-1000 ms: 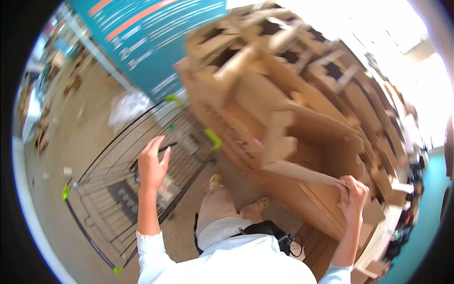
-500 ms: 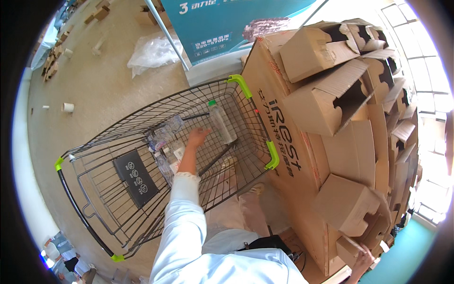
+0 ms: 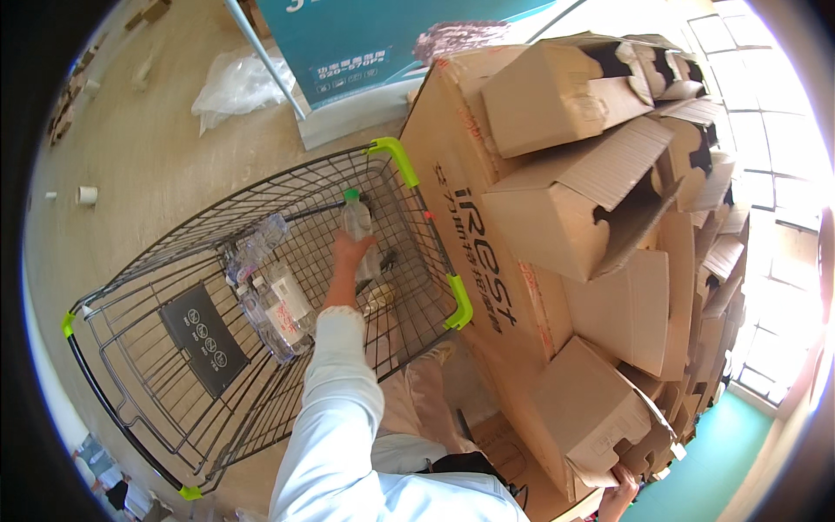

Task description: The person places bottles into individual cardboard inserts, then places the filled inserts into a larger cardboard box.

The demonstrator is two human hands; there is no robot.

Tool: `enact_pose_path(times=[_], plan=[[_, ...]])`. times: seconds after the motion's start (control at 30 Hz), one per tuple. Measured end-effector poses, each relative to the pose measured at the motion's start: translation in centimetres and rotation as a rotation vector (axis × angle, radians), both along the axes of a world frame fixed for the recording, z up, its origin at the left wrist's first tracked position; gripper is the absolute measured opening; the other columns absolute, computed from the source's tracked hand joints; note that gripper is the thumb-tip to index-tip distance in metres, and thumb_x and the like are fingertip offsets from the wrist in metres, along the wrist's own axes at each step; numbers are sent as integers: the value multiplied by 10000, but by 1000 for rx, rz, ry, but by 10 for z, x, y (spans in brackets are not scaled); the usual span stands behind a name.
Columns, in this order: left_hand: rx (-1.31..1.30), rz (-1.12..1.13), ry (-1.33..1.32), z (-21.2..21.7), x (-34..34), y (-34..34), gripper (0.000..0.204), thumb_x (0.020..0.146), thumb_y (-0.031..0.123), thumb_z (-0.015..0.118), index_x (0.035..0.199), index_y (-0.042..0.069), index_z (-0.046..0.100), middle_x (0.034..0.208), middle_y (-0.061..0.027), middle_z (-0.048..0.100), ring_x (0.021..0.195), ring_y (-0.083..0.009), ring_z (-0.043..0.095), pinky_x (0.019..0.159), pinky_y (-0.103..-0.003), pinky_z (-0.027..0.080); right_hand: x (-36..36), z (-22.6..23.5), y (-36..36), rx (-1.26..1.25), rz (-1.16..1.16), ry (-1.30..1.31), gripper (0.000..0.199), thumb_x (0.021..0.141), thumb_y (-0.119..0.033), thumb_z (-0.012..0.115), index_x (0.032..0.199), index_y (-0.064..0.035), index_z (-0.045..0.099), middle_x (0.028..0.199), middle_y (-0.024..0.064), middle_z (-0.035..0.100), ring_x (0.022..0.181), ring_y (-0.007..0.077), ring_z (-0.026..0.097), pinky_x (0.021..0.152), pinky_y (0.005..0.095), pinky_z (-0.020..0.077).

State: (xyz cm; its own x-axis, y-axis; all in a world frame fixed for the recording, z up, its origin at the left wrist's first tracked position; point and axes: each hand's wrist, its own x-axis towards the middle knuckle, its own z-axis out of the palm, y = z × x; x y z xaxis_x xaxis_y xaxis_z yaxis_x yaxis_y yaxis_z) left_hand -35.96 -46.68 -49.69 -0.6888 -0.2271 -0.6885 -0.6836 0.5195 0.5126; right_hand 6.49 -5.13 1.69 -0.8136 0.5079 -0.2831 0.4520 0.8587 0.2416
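Note:
My left hand (image 3: 351, 249) reaches down into a black wire shopping cart (image 3: 217, 209). Its fingers close around a clear plastic bottle with a green cap (image 3: 356, 219), which stands apart from the others. Several clear bottles (image 3: 277, 304), some with white labels, lie together toward the handle end. At the lower right, my right hand (image 3: 618, 494) grips the lower edge of an open brown cardboard box (image 3: 584, 409); part of that hand is hidden behind the cardboard.
A large flat carton (image 3: 470, 287) stands against the cart's right end. Several open cardboard boxes (image 3: 557, 200) are piled on it. Beyond the cart are a teal display board (image 3: 374, 52) with metal posts and clear plastic wrap (image 3: 243, 87) on the floor.
My left hand has moved from beside the green-capped bottle onto it and closed round it. My right hand stays at the cardboard box. The cart and boxes sit further left in view.

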Motion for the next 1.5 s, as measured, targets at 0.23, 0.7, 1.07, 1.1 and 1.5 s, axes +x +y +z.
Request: enact_pose_path(times=[0.23, 0.7, 1.07, 1.1, 1.5], plan=[[690, 370, -55, 90, 55, -71, 517, 742, 208, 725, 1153, -20, 509, 943, -148, 634, 753, -256, 653, 642, -405, 538, -67, 7, -26, 50, 224, 162, 368, 751, -352, 539, 793, -8, 664, 941, 130, 657, 1009, 371, 504, 940, 497, 320], [2066, -219, 609, 447, 118, 61, 691, 769, 470, 687, 1116, -14, 337, 740, -130, 489, 565, -217, 503, 547, -318, 424, -29, -1, 49, -331, 410, 489, 308, 643, -107, 680, 944, -58, 638, 1000, 64, 637, 926, 236, 572, 855, 367, 451], [794, -1409, 763, 567, 211, 342, 625, 583, 165, 813, 1106, -13, 521, 961, -97, 636, 863, -189, 616, 793, -308, 489, 3, -21, 52, -337, 413, 593, 107, 663, -88, 644, 654, -64, 540, 677, 60, 574, 707, 234, 558, 635, 345, 483], [665, -1523, 729, 554, 212, 352, 627, 575, 173, 814, 1093, -23, 521, 943, -127, 642, 844, -222, 629, 779, -318, 496, 2, -21, 53, -349, 412, 601, 110, 667, -92, 641, 649, -64, 536, 674, 61, 574, 709, 236, 560, 633, 345, 483], [-438, -2240, 408, 424, 175, 391, 497, 723, 171, 710, 1168, 22, 544, 1029, -212, 630, 1000, -362, 590, 855, -409, 484, -10, -36, 41, -334, 426, 727, 82, 693, -84, 611, 655, -65, 540, 648, 48, 561, 737, 197, 576, 611, 314, 495]])
